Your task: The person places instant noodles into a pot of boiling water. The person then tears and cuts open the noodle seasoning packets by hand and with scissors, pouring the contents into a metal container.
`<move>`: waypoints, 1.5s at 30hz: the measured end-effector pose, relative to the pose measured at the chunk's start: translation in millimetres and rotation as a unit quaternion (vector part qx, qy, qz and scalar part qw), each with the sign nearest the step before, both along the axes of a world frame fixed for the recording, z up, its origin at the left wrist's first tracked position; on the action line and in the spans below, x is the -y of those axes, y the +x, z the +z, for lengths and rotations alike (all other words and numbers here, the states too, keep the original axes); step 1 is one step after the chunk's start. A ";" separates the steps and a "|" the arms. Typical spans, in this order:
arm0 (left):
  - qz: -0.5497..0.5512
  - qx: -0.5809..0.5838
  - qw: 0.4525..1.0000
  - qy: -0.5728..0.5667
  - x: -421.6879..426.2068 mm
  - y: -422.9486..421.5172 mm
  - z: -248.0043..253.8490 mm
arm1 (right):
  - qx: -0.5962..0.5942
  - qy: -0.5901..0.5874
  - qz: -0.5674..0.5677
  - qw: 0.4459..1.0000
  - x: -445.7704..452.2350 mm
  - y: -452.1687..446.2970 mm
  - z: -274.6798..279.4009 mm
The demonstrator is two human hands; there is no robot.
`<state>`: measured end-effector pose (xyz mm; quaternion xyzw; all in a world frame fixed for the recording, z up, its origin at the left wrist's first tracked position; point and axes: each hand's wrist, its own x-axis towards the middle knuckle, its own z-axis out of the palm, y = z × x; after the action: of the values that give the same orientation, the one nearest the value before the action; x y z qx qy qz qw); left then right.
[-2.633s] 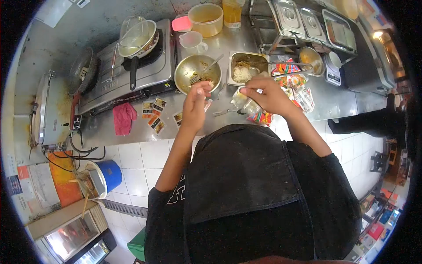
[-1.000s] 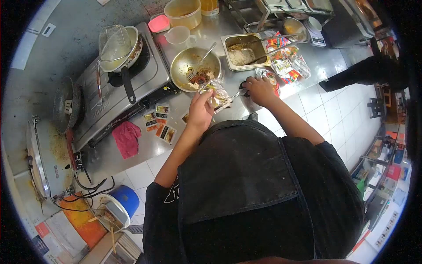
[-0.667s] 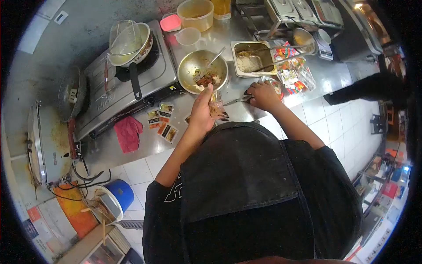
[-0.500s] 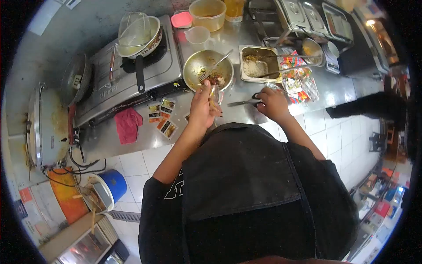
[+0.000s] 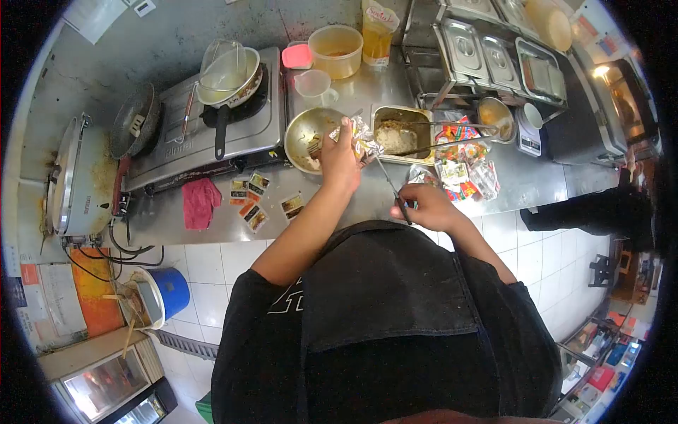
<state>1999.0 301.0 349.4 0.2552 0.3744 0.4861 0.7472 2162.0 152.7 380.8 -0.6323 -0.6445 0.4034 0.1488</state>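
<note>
My left hand [image 5: 341, 167] is closed around shiny foil sachets [image 5: 364, 139], held up between the metal bowl and the steel food pan. In my right hand [image 5: 428, 208] is a pair of scissors [image 5: 390, 185], its blades pointing up at the lower edge of the sachets. Whether the blades touch the foil I cannot tell. The metal bowl [image 5: 295, 140], with dark food and a fork in it, is partly hidden behind my left hand. To the right, the steel food pan [image 5: 422, 114] contains pale food.
Several small sachets [image 5: 248, 201] and a pink cloth [image 5: 201, 203] lie at the counter's left front. A stove [image 5: 173, 134] carries a frying pan [image 5: 220, 131]. Tongs [image 5: 452, 127] cross the food pan beside colourful packets [image 5: 462, 173]. A person's dark sleeve [image 5: 565, 212] shows at right.
My left hand has moved right with the sachets, away from above the bowl. The scissors, earlier low over the counter under my right hand, now point up toward the sachets.
</note>
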 end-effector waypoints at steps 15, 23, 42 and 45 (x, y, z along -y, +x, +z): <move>0.012 -0.065 0.996 0.058 29.5 34.3 18.5 | -0.018 0.094 -0.028 0.995 4.2 28.7 8.7; -0.016 -0.136 0.984 0.116 1.8 49.9 -5.2 | 0.024 0.014 -0.089 0.996 -12.8 31.0 27.0; -0.077 -0.024 0.995 0.063 -20.7 65.1 -5.7 | 0.018 0.036 -0.102 0.994 -33.6 46.7 17.4; 0.006 0.012 1.000 0.000 -33.9 48.8 4.9 | 0.103 -0.067 -0.022 0.992 -20.8 43.6 24.1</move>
<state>2047.8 335.0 354.3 0.2474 0.3669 0.4936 0.7487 2205.6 173.5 404.9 -0.6933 -0.6137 0.3747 0.0480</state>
